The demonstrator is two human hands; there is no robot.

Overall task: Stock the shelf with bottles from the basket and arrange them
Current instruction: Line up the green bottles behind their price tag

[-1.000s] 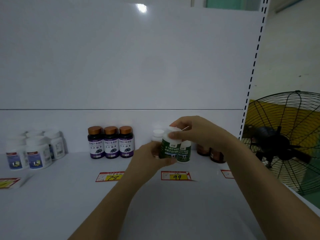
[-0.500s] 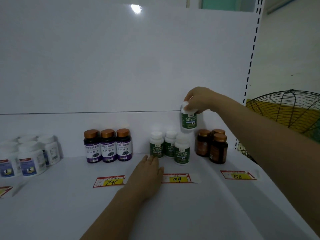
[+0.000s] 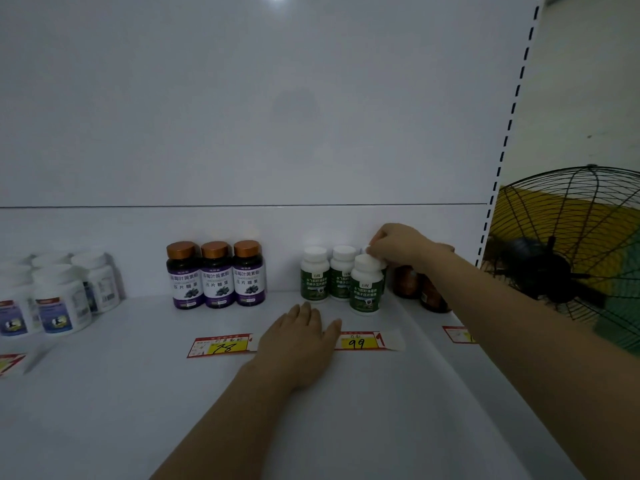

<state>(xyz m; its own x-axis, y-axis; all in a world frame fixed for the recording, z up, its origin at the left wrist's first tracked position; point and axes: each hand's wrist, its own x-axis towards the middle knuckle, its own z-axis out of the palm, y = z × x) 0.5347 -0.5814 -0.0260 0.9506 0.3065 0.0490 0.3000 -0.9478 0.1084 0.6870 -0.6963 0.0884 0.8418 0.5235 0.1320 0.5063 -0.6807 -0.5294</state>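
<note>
Head view: the right hand (image 3: 403, 247) reaches in beyond the 99 price tag (image 3: 356, 342), its grip pinching the white cap of a green-label bottle (image 3: 383, 276). The bottle stands upright directly under the fingers, half hidden behind the front bottle (image 3: 366, 289). The left hand (image 3: 301, 337) lies flat and open on the shelf (image 3: 104, 393), just left of the tag and holding nothing.

Shelf (image 3: 104, 410): white, flat.
10 o'clock: white bottles (image 3: 62, 299) are grouped.
11 o'clock: three purple-labelled bottles (image 3: 216, 278) are lined up.
12 o'clock: green-labelled bottles (image 3: 315, 277) are clustered.
1 o'clock: brown bottles (image 3: 407, 284) are stood.
Price tags (image 3: 221, 346): laid flat nearer the front.
</note>
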